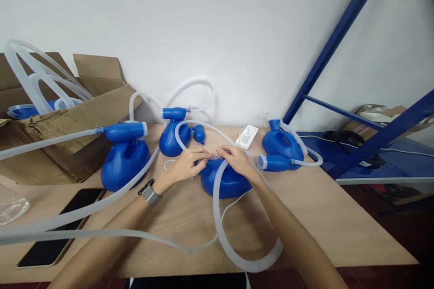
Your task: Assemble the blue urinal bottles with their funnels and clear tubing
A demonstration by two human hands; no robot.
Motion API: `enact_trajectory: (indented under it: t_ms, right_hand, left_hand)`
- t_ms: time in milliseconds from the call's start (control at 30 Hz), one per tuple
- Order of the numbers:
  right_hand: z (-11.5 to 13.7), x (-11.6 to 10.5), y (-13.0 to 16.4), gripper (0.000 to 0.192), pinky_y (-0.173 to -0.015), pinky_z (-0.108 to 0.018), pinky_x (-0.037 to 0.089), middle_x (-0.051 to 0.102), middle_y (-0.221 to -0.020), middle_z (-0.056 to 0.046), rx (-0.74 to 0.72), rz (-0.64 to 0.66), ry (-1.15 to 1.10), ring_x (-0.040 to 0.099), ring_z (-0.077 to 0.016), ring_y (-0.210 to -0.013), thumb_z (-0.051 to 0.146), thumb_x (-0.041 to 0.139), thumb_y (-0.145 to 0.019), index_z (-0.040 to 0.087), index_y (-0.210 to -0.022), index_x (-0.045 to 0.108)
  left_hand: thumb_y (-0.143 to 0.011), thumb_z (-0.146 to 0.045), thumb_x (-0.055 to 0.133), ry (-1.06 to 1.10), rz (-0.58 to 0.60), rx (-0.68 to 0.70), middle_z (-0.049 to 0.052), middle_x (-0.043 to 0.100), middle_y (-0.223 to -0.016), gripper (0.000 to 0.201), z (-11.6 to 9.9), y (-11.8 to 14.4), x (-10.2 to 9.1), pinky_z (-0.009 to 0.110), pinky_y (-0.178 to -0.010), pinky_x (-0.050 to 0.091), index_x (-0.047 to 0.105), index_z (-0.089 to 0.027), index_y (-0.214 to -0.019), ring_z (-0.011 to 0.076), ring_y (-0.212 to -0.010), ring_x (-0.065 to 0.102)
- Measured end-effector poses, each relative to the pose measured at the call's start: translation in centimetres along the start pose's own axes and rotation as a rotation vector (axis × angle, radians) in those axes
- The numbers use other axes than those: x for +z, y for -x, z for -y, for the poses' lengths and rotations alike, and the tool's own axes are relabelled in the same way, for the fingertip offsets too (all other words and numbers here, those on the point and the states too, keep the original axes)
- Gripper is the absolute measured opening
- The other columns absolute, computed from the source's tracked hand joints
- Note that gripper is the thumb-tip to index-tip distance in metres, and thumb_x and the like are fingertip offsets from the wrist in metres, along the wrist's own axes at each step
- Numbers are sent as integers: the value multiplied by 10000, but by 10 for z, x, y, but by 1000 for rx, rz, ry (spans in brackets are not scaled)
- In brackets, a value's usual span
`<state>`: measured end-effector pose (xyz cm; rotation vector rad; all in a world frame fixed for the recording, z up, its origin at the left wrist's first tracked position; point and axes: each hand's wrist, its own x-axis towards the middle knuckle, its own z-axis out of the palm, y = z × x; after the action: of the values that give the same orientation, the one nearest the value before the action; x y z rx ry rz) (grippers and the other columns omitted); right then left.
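Observation:
In the middle of the table, a blue plastic jug (225,183) stands between my forearms. My left hand (190,162) bends its fingers over the jug's mouth from the left, their tips pressed together. From the right, my right hand (236,159) pinches at the same spot. Between the fingertips shows part of a small translucent cap (214,157), mostly covered by my fingers. A wide translucent hose (217,203) loops down in front of the jug, its upper end near my right hand. Beside my left hand lies a white ring (168,164).
Blue jugs with hoses (125,165), (174,137), (283,144) stand around. A loose blue piece (199,133) and a white charger (244,136) lie behind. At left are a cardboard box (68,135), a phone (64,226) and a glass dish (13,207); at right, a blue shelf (383,162).

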<state>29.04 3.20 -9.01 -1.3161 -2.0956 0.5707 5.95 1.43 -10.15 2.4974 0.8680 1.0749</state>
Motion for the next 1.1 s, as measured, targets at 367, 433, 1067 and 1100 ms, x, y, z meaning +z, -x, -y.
enact_trajectory:
  t_ms: [367, 433, 1067, 1100]
  right_hand:
    - [-1, -2, -5, 235, -692, -272, 473, 735, -753, 4, -74, 140, -68, 655, -168, -726, 428, 799, -799, 201, -852, 765]
    - [-1, -3, -5, 247, -700, -271, 478, 743, -772, 2, -83, 144, -57, 663, -172, -739, 446, 793, -812, 206, -859, 764]
    - [12, 3, -4, 477, -684, -313, 465, 781, -842, -65, -30, 41, 340, 723, -242, -817, 668, 610, -929, 233, -808, 764]
    - [13, 2, -4, 466, -690, -310, 461, 787, -865, -63, -22, 46, 333, 727, -243, -834, 658, 614, -931, 232, -815, 764]
  left_hand:
    - [-842, -189, 515, 32, 0, -72, 56, 758, -821, 241, -5, -2, 1, 326, -760, 520, 755, -197, -837, 206, -759, 679]
    - [-850, -189, 522, 41, -31, -73, 52, 761, -827, 238, -5, -2, 1, 326, -751, 518, 759, -198, -859, 202, -747, 680]
    - [-988, -432, 491, -67, -705, -598, 63, 728, -886, 330, 22, 19, -8, 275, -697, 517, 686, -166, -1004, 195, -794, 673]
    - [-975, -412, 507, -108, -622, -616, 53, 723, -842, 309, 28, 26, -14, 275, -683, 508, 696, -168, -984, 195, -763, 665]
